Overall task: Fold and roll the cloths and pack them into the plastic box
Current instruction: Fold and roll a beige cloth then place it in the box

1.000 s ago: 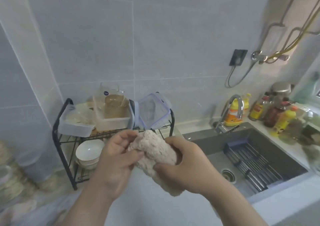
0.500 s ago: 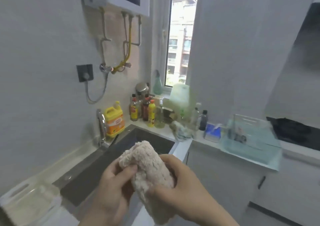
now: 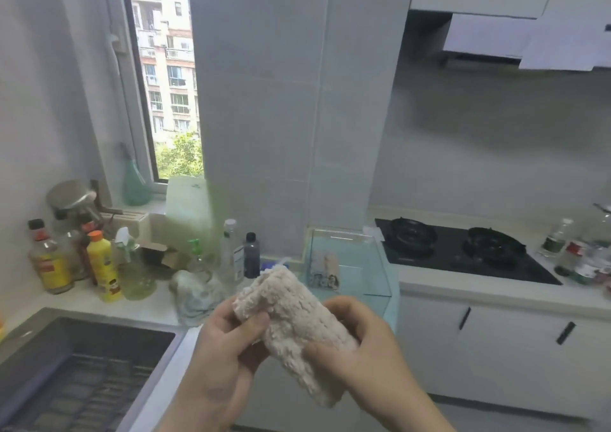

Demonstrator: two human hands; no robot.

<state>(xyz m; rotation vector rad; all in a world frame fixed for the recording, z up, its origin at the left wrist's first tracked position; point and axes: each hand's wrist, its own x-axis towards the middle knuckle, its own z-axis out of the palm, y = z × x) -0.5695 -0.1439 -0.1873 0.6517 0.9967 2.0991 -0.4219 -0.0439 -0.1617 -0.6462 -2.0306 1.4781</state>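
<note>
Box (image 3: pixel 380 268) is being faced on the counter, ahead and slightly right. Cloth (image 3: pixel 294 326), rolled, is being held in mid-air just short of it, its long axis pointing toward the box. Its far end is being pinched by the left hand (image 3: pixel 221 359) and its middle clasped by the right hand (image 3: pixel 360 349), judged the nearer.

I note pale grey tiled walls (image 3: pixel 258 101), tall daylit window (image 3: pixel 165 84) at left, white countertop (image 3: pixel 463 291), black two-burner gas hob (image 3: pixel 463 253), white lower cabinets (image 3: pixel 512 349) with dark handles, white range hood (image 3: pixel 489 38), dark steel sink (image 3: pixel 99 332).
</note>
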